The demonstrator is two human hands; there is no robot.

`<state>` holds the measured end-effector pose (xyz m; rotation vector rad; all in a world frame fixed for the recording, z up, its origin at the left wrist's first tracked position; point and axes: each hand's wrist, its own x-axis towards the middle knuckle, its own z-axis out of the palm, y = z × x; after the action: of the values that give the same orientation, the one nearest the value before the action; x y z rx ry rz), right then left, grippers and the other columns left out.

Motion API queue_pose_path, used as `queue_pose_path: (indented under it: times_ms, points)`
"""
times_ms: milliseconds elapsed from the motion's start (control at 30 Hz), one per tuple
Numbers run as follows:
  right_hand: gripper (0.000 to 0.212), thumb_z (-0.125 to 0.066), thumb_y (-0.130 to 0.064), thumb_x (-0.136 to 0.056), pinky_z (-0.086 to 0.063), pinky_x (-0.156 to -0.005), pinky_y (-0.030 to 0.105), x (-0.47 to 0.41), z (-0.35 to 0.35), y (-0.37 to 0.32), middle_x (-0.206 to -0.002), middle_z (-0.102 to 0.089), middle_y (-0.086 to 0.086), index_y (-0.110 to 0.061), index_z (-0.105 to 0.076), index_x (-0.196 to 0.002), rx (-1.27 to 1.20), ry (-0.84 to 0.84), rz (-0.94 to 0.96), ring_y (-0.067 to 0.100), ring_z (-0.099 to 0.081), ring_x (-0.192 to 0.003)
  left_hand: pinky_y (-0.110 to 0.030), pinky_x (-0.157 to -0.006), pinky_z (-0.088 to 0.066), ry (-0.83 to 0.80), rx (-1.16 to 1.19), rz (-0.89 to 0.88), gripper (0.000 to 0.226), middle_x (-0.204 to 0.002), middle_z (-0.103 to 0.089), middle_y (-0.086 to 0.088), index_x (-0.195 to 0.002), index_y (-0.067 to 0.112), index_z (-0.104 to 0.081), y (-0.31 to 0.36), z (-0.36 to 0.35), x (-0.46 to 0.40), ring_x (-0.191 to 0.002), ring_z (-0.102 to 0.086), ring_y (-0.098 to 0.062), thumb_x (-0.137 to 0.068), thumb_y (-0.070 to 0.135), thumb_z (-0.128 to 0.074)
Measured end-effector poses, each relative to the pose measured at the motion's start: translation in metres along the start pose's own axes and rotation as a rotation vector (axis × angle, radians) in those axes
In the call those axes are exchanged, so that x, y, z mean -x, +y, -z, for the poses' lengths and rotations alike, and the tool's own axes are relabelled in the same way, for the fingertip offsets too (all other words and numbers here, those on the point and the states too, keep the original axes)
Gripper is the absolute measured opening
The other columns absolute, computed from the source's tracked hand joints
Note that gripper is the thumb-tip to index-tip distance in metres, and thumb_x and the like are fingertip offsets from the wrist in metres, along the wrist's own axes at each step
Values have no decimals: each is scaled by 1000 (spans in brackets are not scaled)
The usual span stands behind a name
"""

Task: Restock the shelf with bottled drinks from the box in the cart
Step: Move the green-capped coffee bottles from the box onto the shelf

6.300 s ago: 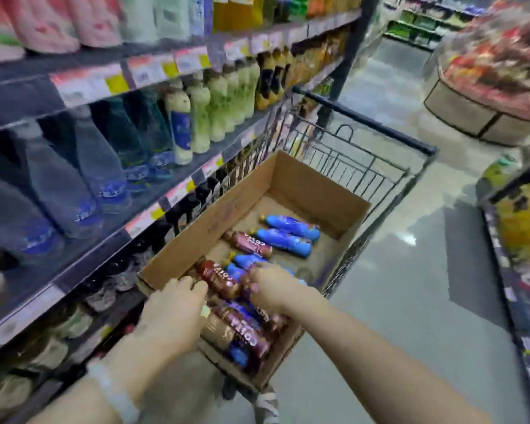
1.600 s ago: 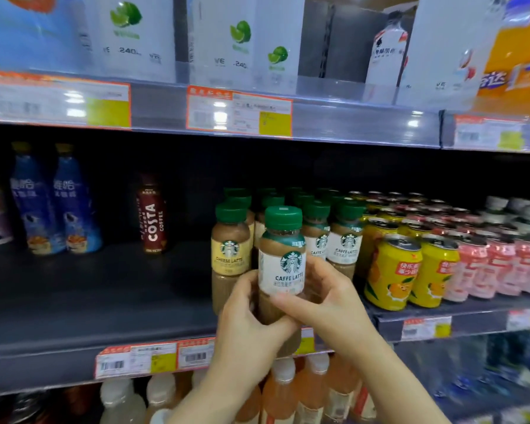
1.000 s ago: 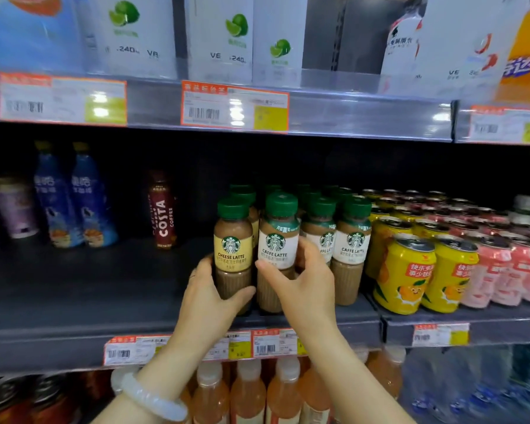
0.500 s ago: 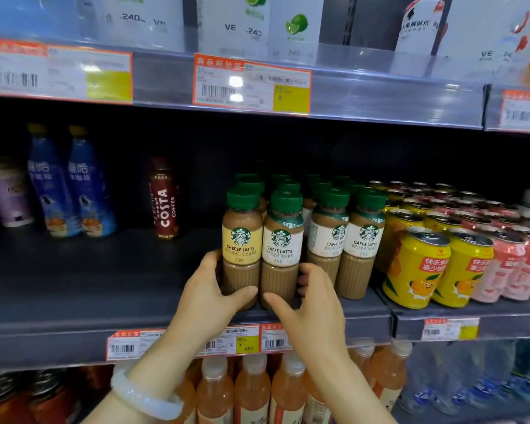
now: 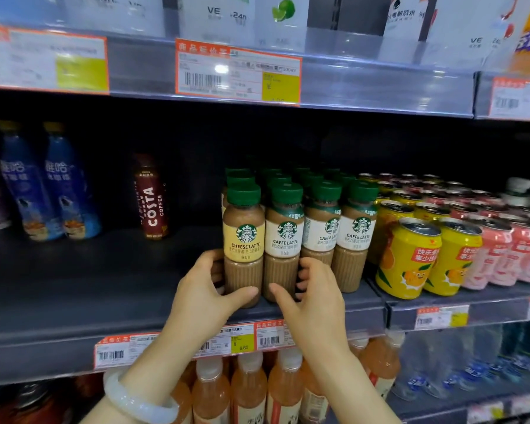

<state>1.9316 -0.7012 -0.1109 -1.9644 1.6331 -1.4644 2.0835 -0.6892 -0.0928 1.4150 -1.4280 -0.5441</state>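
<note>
At the centre of the frame we had both hands on the two front bottles of the green-capped rows, which stood upright at the front edge of the dark shelf (image 5: 74, 301). Our left hand (image 5: 205, 289) curled round the base of the Cheese Latte bottle (image 5: 243, 240), thumb across its front. Our right hand (image 5: 314, 289) gripped the Caffe Latte bottle (image 5: 285, 237) just beside it. A lone Costa bottle (image 5: 151, 197) stood left of centre, yellow cans (image 5: 407, 258) to the right.

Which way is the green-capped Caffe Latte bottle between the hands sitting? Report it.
Upright: green-capped Caffe Latte bottle stands on the dark shelf, cap up.
</note>
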Motion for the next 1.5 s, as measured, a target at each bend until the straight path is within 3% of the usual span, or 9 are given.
queue_pose_path:
  times_ms: [100,233,433,667,800,1000,1167,1333,1500]
  points:
    - [51,-72,-30,-79,-50,-81,31,1,-2,2,-100,-45,-8,-11,-51,-121,0,19,15,12,-52,-93,-4,-63,-40,-3,-18,-5,63,-108,-59,9,-123,20,-49,-2,1,-1,-96,-55,-4,-68,17,-81]
    - [51,-73,-29,-78,-49,-80,28,1,-3,4,-98,-46,-8,-11,-52,-119,1,41,38,11,-52,-91,-4,-62,-40,33,-22,-1,61,-105,-59,9,-120,20,-51,-2,-2,-1,-93,-55,-3,-68,18,-81]
    - [49,-73,-29,-78,-47,-79,25,1,-3,5,-98,-45,-9,-12,-51,-119,-9,49,53,10,-51,-92,-10,-74,-44,36,-12,3,62,-101,-56,11,-121,18,-50,-2,-2,-1,-96,-55,-6,-68,17,-81]
    - [51,-71,-30,-80,-47,-82,26,1,-3,4,-101,-44,-9,-13,-49,-122,-17,45,49,12,-52,-96,-6,-69,-41,29,-31,-2,62,-104,-56,10,-122,19,-50,-1,-2,0,-97,-54,-6,-69,18,-81]
    - [54,-70,-29,-81,-46,-87,24,1,0,3,-104,-42,-10,-13,-46,-127,-32,5,26,11,-51,-100,-16,-80,-47,14,-10,15,60,-106,-58,8,-121,19,-50,-1,-2,1,-101,-56,-9,-69,17,-81]
    - [45,-72,-20,-80,-39,-79,7,6,15,14,-103,-47,-10,-11,-54,-119,-100,21,68,2,-50,-95,-22,-87,-47,36,-41,-1,62,-108,-55,7,-123,18,-49,1,-1,5,-101,-53,-8,-69,17,-80]
    - [39,-79,-18,-71,-41,-81,25,8,29,37,-96,-50,-4,-8,-60,-104,-17,185,87,14,-52,-94,-23,-85,-48,68,-101,11,71,-117,-55,4,-127,18,-46,0,-5,5,-108,-54,-13,-67,24,-82]
    - [73,-85,-26,-61,-39,-96,36,3,35,49,-118,-48,12,-2,-51,-120,37,251,-9,24,-43,-114,-43,-100,-41,166,-207,52,123,-144,-34,-4,-146,26,-11,13,-19,11,-132,-36,-23,-51,45,-87]
    - [104,-82,-30,-67,-25,-113,37,-10,44,53,-148,-26,12,-7,-19,-146,-9,118,-73,22,-21,-139,-45,-98,-40,232,-314,79,131,-146,-31,-9,-146,27,0,18,-35,10,-132,-36,-28,-49,51,-85]
